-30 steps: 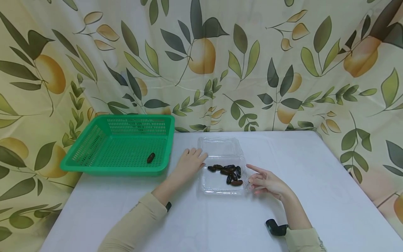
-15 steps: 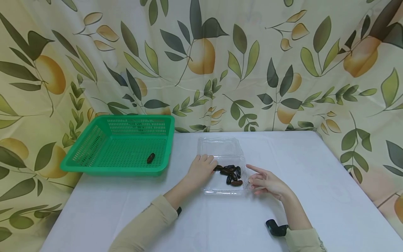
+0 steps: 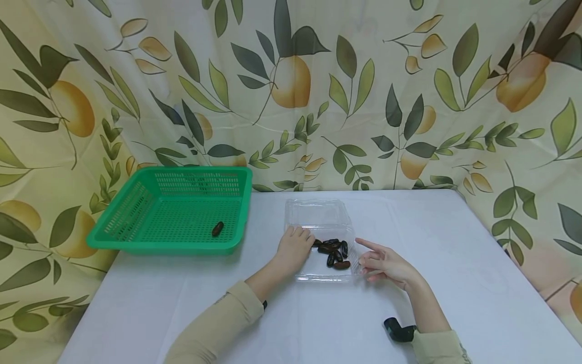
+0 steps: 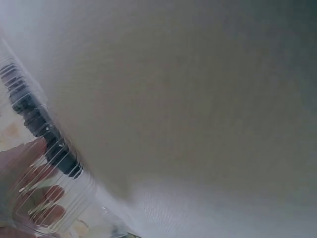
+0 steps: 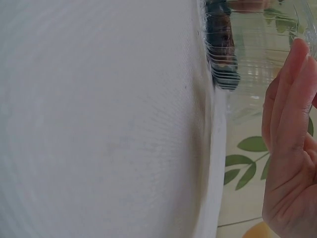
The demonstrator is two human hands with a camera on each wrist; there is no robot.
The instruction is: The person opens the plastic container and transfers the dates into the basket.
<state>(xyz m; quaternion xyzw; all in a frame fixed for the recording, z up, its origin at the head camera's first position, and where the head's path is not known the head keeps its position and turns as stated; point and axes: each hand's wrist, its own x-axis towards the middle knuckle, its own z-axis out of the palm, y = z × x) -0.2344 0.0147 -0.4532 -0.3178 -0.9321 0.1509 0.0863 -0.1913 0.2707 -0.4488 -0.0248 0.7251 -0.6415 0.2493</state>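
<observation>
My left hand (image 3: 294,250) bends over the left side of a clear plastic clamshell box (image 3: 313,263), fingers reaching down inside. Several dark brown dates (image 3: 336,247) lie in a cluster in the box. In the left wrist view, the left fingers (image 4: 42,198) show through the ribbed clear wall, close to a date (image 4: 62,156); whether they pinch it cannot be made out. My right hand (image 3: 386,263) rests against the box's right wall. In the right wrist view, that hand (image 5: 292,129) has its fingers nearly straight along the wall, holding nothing.
A green plastic basket (image 3: 182,245) stands to the left on the white-covered table (image 3: 291,323), with one date (image 3: 217,229) in it. The box's lid (image 3: 316,212) lies open toward a patterned curtain (image 3: 354,126). A black wrist device (image 3: 399,330) sits by the right sleeve.
My left hand has moved right, from beside the box to over its left dates, then slightly back toward me. The leftmost date is now covered. My right hand has stayed put.
</observation>
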